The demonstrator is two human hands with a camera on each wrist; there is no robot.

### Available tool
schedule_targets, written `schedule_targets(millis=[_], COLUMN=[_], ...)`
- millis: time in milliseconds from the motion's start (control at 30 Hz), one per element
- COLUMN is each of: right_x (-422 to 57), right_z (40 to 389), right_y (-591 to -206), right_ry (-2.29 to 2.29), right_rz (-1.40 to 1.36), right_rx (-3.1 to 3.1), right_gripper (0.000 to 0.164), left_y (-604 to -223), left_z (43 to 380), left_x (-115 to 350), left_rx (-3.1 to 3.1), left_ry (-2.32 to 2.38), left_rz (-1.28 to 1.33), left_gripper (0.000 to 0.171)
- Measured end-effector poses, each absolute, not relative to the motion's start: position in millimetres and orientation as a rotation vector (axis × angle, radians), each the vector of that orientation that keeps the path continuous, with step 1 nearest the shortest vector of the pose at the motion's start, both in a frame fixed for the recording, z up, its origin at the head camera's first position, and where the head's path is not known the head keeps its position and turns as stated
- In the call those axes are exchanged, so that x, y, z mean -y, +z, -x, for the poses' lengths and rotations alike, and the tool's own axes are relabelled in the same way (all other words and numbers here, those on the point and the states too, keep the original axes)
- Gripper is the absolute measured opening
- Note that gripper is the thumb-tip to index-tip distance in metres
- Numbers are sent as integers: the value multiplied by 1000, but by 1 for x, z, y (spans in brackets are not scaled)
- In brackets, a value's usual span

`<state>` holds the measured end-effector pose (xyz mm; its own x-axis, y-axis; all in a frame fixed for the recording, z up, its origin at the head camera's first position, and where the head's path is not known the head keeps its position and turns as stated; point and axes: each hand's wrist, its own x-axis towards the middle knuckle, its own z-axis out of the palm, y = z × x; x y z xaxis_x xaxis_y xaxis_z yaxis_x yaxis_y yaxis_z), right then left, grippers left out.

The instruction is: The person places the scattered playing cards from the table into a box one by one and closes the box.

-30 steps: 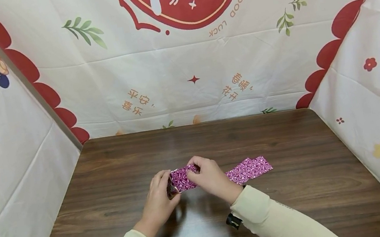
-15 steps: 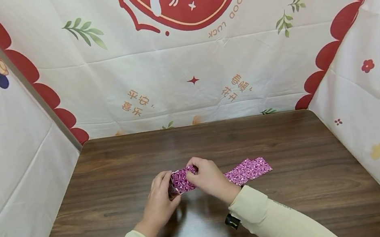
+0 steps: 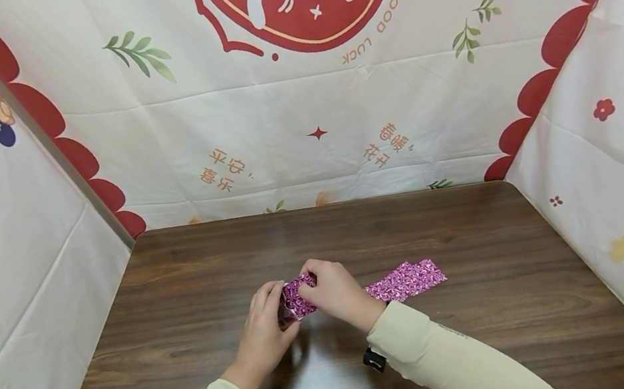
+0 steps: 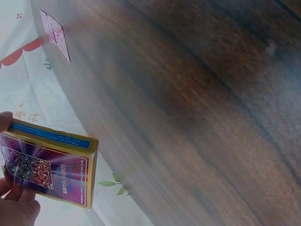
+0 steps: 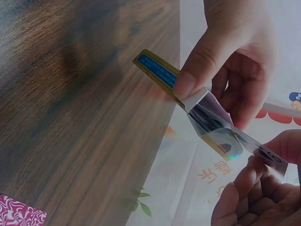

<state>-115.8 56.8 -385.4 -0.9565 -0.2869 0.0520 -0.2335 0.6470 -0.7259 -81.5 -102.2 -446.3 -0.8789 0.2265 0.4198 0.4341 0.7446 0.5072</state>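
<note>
My left hand [image 3: 263, 323] grips a small gold-edged card box [image 4: 51, 165] with a blue strip on its side, held above the table. The box's end flap [image 5: 225, 143] stands open in the right wrist view. Purple-patterned playing cards [image 3: 297, 299] stick partly out of that open end. My right hand [image 3: 335, 293] pinches the outer end of these cards between thumb and fingers, close to the left hand. How many cards it holds is hidden. Further right on the table, more purple-backed cards [image 3: 406, 280] lie overlapping, face down.
The brown wooden table [image 3: 318, 237] reaches back to a white printed cloth [image 3: 275, 112], which also hangs at both sides. A black strap [image 3: 374, 360] shows at the right wrist.
My right hand has moved slightly left toward the left hand, and less of the purple cards shows outside the box. The left hand stays nearly still, as do the cards on the table.
</note>
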Motion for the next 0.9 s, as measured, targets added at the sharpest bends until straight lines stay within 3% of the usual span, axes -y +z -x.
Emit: schedule_targets(millis=[900], right_x=[-49], right_z=[118], right_y=[-390], right_ry=[-1131], right_rz=[450], right_rx=[-2846], right_gripper=[10], left_y=[-444], left_z=[83], left_x=[100], left_rx=[2604], left_ry=[-891], left_rz=[505], left_gripper=[71])
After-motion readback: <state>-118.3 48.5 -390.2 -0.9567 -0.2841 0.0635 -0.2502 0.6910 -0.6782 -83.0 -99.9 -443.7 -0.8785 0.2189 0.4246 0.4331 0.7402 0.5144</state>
